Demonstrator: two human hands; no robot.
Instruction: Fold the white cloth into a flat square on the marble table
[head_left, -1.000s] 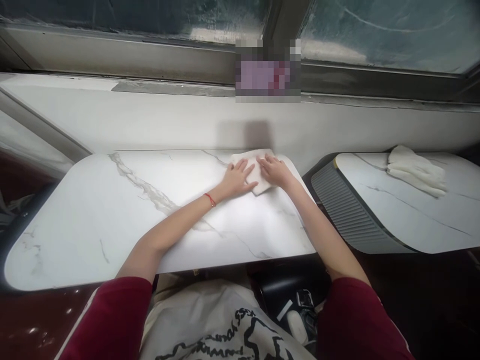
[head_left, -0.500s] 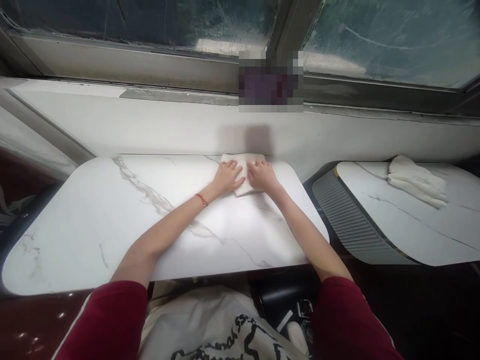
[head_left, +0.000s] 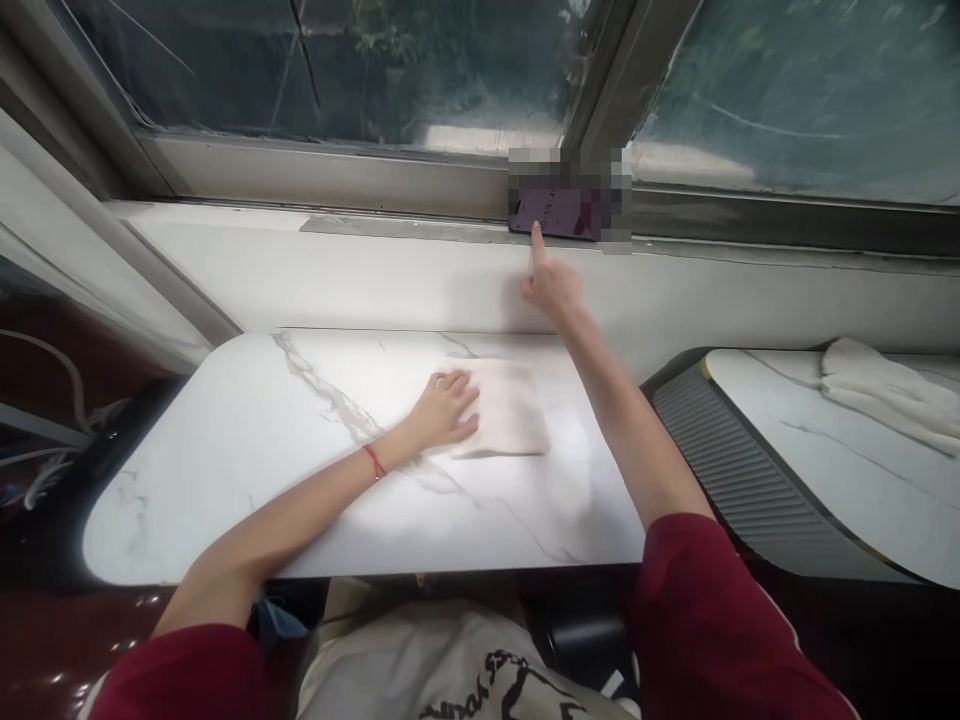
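Observation:
A folded white cloth (head_left: pixel 510 410) lies flat on a white marble-patterned tabletop (head_left: pixel 187 470). My left hand (head_left: pixel 444 408) rests at the cloth's left edge, its fingers spread and a red string bracelet on the wrist. Above the table, my right hand (head_left: pixel 556 285) reaches to the window ledge. Its index finger is stretched out, with the tip at the lower edge of a dark phone (head_left: pixel 555 210), and the other fingers are curled with nothing visible in them. Digits show on the phone's screen, which is partly blurred out by blocks.
To the right stands a second marble-patterned table (head_left: pixel 825 450) with a ribbed grey side, bearing a crumpled white cloth (head_left: pixel 889 395). A metal-framed window (head_left: pixel 450 60) rises behind the ledge. White cables (head_left: pixel 56 350) hang at the far left.
My right hand has left the cloth and moved up to the phone. The cloth has come nearer to me on the table, with my left hand still at it. The camera view has shifted.

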